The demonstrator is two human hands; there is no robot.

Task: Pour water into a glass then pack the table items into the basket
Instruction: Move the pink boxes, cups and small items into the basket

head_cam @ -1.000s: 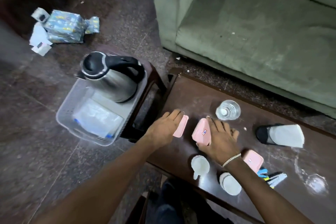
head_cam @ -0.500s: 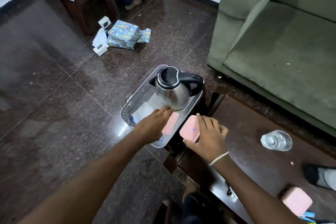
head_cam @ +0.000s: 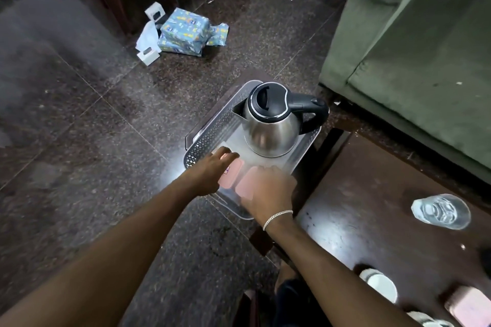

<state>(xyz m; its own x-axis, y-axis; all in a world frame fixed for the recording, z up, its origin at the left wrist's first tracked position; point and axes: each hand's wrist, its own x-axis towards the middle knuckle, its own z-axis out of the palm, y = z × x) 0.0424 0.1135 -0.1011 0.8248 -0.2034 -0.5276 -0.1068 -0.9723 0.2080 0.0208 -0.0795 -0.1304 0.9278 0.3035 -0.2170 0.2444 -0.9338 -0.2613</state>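
Both my hands reach down into the grey perforated basket point(head_cam: 212, 127) that stands on a low stool. My left hand point(head_cam: 212, 171) rests on a flat pink box point(head_cam: 232, 172), and my right hand point(head_cam: 271, 188) covers a second pink box point(head_cam: 245, 183) beside it. Both boxes lie low in the near end of the basket, but motion blur hides whether my fingers still grip them. A steel kettle point(head_cam: 271, 125) with a black lid and handle stands in the far end. On the dark table point(head_cam: 372, 194) at the right stands a glass of water point(head_cam: 441, 211).
A white jar point(head_cam: 380, 284) and another pink box point(head_cam: 470, 305) sit at the table's near right edge. A green sofa point(head_cam: 425, 48) runs along the right. A wrapped blue parcel point(head_cam: 186, 32) and small white boxes lie on the dark floor at the back.
Both hands carried the two pink boxes from the table leftward over the basket, then lowered them into its near end beside the kettle. My view swung left with them.
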